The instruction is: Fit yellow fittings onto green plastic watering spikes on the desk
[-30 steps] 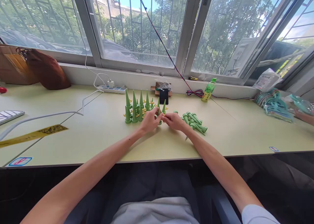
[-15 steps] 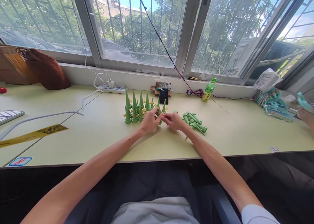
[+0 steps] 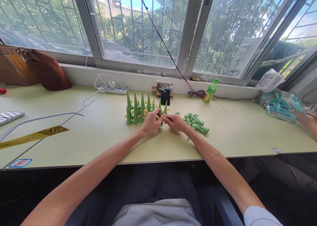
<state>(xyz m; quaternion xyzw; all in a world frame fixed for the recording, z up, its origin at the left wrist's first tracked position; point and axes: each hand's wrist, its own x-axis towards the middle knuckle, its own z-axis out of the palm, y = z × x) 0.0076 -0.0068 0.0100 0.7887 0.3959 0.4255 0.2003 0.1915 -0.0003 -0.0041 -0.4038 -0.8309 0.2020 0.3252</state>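
Green cone-shaped spikes (image 3: 129, 115) with small yellow pieces stand upright in rows on the pale table (image 3: 99, 143). At the right end of the rows my left hand (image 3: 151, 121) is closed around a green spike (image 3: 160, 113). Fingers pinched, my right hand (image 3: 174, 121) touches a small yellow piece (image 3: 165, 116) at the side of that spike. A loose pile of green spikes (image 3: 195, 122) lies just right of my right hand.
Behind the rows lie a black phone (image 3: 165, 97) and a power strip (image 3: 116, 90). A green bottle (image 3: 211, 91) stands at the back. Far right, another person's hand (image 3: 305, 118) holds a teal item beside teal hangers (image 3: 278, 105). A white cable (image 3: 49, 115) crosses the left side.
The other person's hand at the far right has moved left with the teal item, toward the teal hangers. My hands have barely moved.
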